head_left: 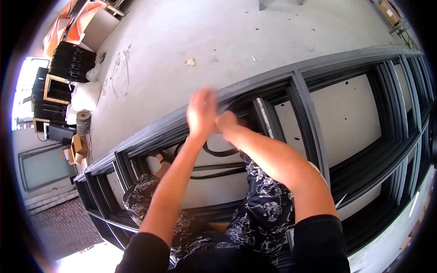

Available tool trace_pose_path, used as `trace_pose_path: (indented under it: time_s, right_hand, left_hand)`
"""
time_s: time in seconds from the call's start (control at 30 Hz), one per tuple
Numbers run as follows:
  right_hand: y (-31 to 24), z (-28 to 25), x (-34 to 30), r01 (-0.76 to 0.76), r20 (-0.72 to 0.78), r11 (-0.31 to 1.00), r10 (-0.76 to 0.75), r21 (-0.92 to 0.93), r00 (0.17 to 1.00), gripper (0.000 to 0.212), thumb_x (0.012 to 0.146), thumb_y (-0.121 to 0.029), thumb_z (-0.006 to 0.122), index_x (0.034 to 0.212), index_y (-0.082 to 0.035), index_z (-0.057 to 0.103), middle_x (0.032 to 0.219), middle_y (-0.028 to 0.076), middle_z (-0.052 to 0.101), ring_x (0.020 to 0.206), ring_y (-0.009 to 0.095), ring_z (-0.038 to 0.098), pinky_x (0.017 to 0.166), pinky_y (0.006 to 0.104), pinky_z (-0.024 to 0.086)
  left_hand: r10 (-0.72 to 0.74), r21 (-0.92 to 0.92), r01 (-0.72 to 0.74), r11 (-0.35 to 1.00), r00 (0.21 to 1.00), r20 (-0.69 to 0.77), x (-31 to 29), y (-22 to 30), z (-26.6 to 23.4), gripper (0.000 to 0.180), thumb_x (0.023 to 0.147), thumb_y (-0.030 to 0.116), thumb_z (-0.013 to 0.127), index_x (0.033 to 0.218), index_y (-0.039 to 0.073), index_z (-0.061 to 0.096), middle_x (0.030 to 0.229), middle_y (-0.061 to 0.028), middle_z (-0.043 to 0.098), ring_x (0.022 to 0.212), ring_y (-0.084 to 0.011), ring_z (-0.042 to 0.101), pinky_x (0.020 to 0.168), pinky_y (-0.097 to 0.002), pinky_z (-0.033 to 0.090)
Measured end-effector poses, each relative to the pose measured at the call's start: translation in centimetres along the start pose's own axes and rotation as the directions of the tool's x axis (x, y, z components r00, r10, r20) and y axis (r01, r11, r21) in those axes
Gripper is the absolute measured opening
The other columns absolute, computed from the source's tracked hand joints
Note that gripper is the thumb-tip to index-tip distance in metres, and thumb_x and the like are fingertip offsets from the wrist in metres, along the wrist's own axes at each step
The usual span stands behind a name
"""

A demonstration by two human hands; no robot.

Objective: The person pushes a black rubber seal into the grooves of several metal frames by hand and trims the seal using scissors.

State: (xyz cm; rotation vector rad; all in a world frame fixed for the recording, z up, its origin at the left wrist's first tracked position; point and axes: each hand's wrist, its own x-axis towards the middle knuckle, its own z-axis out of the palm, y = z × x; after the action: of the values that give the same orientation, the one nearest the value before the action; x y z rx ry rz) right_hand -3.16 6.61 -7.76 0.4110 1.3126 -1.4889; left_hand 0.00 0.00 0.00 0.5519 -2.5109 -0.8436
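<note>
My left hand [201, 113] is raised over the far rail of a stack of dark grey metal frames [298, 91]. Its fingers are smeared by motion. Close beside it on the right, my right hand [227, 122] is closed, and whatever is in its fingers is hidden. A thin black flexible strip [221, 154] loops beneath my hands, inside the frame opening. More lengths of black strip [214, 173] lie across that opening between my legs. I cannot make out whether the strip runs up into either hand.
The stacked frames surround my legs, with crossbars dividing the openings. Beyond them lies a grey concrete floor [168, 41] with a small scrap [190, 62] on it. At the left are black stacked cases [73, 61], a spool [83, 122] and an open cardboard box [79, 148].
</note>
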Motion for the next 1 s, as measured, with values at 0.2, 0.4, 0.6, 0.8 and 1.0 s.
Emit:
trace_pose_path:
  time_s: [0.2, 0.4, 0.6, 0.8, 1.0]
  right_hand:
    - [-1.6, -1.9, -0.4, -0.089, 0.174, 0.98, 0.057, 0.18, 0.983, 0.013, 0.096, -0.002, 0.052, 0.102, 0.009, 0.056, 0.096, 0.019, 0.066, 0.08, 0.031, 0.071, 0.068, 0.0322, 0.065]
    - [-1.3, -2.6, -1.2, -0.11, 0.296, 0.983, 0.062, 0.148, 0.953, 0.017, 0.096, -0.007, 0.058, 0.1, 0.01, 0.059, 0.1, 0.023, 0.067, 0.084, 0.032, 0.071, 0.073, 0.037, 0.063]
    - [-6.0, -6.7, -2.2, 0.112, 0.093, 0.415, -0.065, -0.903, 0.994, 0.028, 0.09, -0.03, 0.069, 0.091, -0.002, 0.067, 0.085, 0.013, 0.072, 0.072, 0.028, 0.071, 0.067, 0.0362, 0.056]
    - [-8.7, -8.0, -4.0, 0.07, 0.327, -0.338, -0.806, -0.938, 0.494, 0.062, 0.065, -0.015, 0.086, 0.12, -0.009, 0.059, 0.118, 0.012, 0.062, 0.109, 0.031, 0.059, 0.089, 0.0412, 0.05]
    - [-8.5, -5.4, -2.6, 0.055, 0.582, -0.626, -0.685, -0.778, 0.438, 0.068, 0.061, -0.017, 0.089, 0.122, -0.01, 0.06, 0.124, 0.011, 0.061, 0.122, 0.028, 0.053, 0.107, 0.0453, 0.039]
  left_hand:
    - [-0.357, 0.033, 0.358, 0.933, 0.912, 0.201, -15.4, -8.9, -2.7, 0.094, 0.075, 0.033, 0.083, 0.148, 0.002, 0.032, 0.141, -0.0189, 0.048, 0.131, -0.0349, 0.046, 0.107, -0.042, 0.039]
    - [-0.505, -0.154, 0.536, 0.83, 0.84, 0.199, -16.8, -12.5, 2.2, 0.042, 0.086, 0.021, 0.069, 0.12, 0.003, 0.053, 0.102, -0.0164, 0.065, 0.096, -0.0339, 0.064, 0.083, -0.0454, 0.049]
    - [-0.371, 0.254, 0.322, 0.912, 0.912, 0.178, -15.6, -11.2, -1.8, 0.024, 0.086, 0.014, 0.064, 0.107, 0.006, 0.055, 0.094, -0.0181, 0.063, 0.085, -0.0396, 0.062, 0.073, -0.0489, 0.049]
    - [-0.245, 0.413, 0.173, 0.894, 0.961, 0.126, -12.5, -14.1, -2.3, 0.023, 0.082, 0.016, 0.07, 0.093, 0.006, 0.053, 0.089, -0.0133, 0.062, 0.083, -0.036, 0.063, 0.07, -0.0465, 0.051]
    - [-0.194, 0.435, 0.116, 0.893, 0.971, 0.141, -12.1, -16.0, -1.9, 0.021, 0.078, 0.013, 0.07, 0.091, 0.007, 0.054, 0.084, -0.0128, 0.063, 0.079, -0.0347, 0.064, 0.068, -0.0452, 0.052]
